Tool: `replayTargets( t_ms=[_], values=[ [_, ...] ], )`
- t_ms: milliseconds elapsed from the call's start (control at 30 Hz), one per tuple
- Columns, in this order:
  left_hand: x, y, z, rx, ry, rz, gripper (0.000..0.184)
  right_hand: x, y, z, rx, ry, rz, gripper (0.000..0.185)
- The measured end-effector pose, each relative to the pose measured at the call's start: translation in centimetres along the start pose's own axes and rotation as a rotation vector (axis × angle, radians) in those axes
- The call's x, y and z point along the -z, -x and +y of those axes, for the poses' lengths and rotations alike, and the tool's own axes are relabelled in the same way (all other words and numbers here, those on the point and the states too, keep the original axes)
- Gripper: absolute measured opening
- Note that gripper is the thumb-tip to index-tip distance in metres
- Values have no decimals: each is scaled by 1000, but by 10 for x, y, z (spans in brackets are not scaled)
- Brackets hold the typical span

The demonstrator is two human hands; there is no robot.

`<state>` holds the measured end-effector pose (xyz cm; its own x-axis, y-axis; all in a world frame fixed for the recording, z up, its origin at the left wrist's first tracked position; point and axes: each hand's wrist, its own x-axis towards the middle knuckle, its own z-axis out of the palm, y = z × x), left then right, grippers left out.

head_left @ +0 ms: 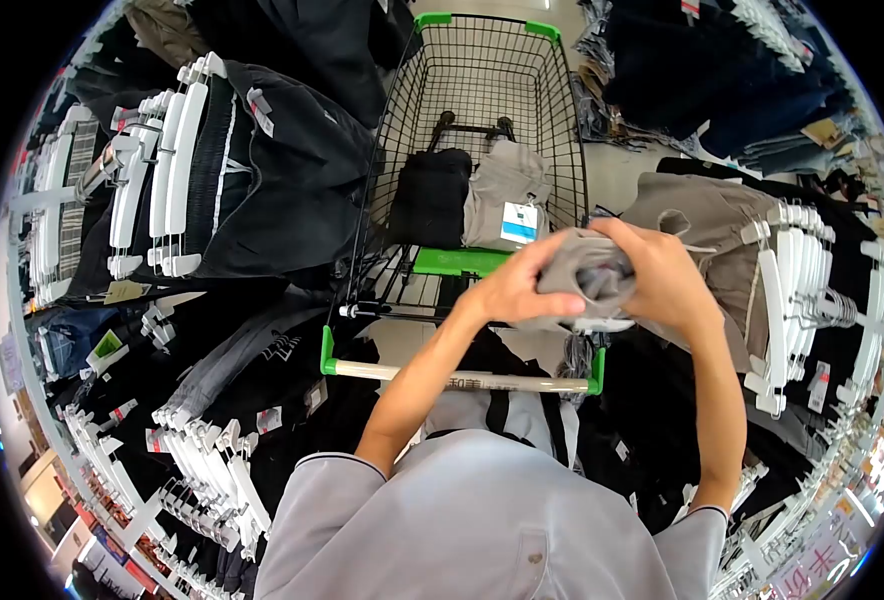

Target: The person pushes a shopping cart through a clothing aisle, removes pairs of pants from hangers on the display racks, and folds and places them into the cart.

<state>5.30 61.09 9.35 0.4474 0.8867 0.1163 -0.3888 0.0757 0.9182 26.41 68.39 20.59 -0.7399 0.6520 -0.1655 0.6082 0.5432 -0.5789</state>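
The rolled grey garment [562, 268] hides some fingertips of the left hand [522, 285] and right hand [674, 280], and together they cover the near right corner of the cart [487, 75]. Toward its near edge, print on the tag [521, 222] is too small to read; the black garment's [432, 195] folds vanish in darkness. A lower-right sign [812, 570] is cut off.

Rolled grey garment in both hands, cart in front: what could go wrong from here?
1. The rolled garment could spring open if the left hand or right hand eases off; no band or tie shows around it.
2. It is held near the cart's right edge, so a drop might miss the basket.
3. The right hand is close to the hanging trousers, so a sideways move might brush them.
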Motion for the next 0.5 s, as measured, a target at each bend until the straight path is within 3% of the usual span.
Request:
replayTargets(
  t_ms=[33,133,167,300,367,433,467,500],
  values=[
    [14,-1,2,6,-129,22,100,-14,-16,5,-6,44,43,64],
    [59,12,-40,117,-338,200,122,-39,-63,17,-32,89,9,60],
    [76,10,-45,137,-541,201,123,-48,-78,25,-68,114,-41,59],
    [134,14,-115,226,-720,219,114,-77,-127,65,-115,72,-150,55],
    [152,13,-142,268,-724,228,107,-86,-149,81,-145,66,-237,64],
    [173,6,-163,543,-422,155,84,-91,-171,95,-231,-28,-400,79],
    [177,3,-166,583,-431,148,79,-102,-182,110,-234,-25,-431,91],
    [182,3,-173,581,-427,138,79,-112,-192,125,-245,-25,-428,91]
  ],
)
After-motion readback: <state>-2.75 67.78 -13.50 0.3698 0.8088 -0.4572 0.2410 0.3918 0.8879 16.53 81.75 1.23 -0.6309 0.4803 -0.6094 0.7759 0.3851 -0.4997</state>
